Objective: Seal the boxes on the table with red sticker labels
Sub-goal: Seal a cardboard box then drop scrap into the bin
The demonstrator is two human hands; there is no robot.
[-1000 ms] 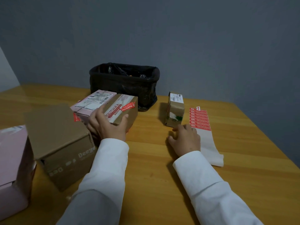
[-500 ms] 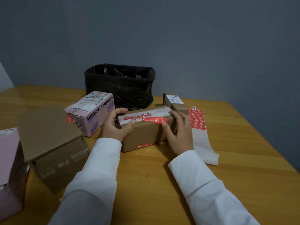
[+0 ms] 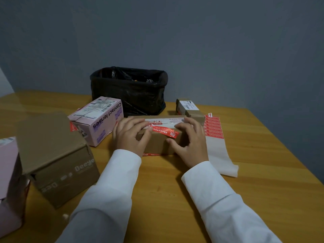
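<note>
A brown cardboard box [image 3: 158,143] sits on the wooden table [image 3: 175,190] in the middle. A red sticker label [image 3: 165,132] lies skewed across its top front edge, over white tape. My left hand [image 3: 129,135] grips the box's left end, fingers over the top and thumb on the front. My right hand [image 3: 191,139] holds the right end the same way. A backing sheet [image 3: 214,137] with rows of red stickers lies just right of the box.
A pink "Contact lenses" box [image 3: 100,121] stands left of the held box. A larger brown carton [image 3: 56,158] and another pink box [image 3: 8,181] sit at the left edge. A black bin [image 3: 129,90] stands behind. A small brown box [image 3: 190,108] is at back right.
My left hand pulled the brown box off the pink box's side to the table's middle. My right hand left the table and took the box's right end. Both hands now sit further over the top.
</note>
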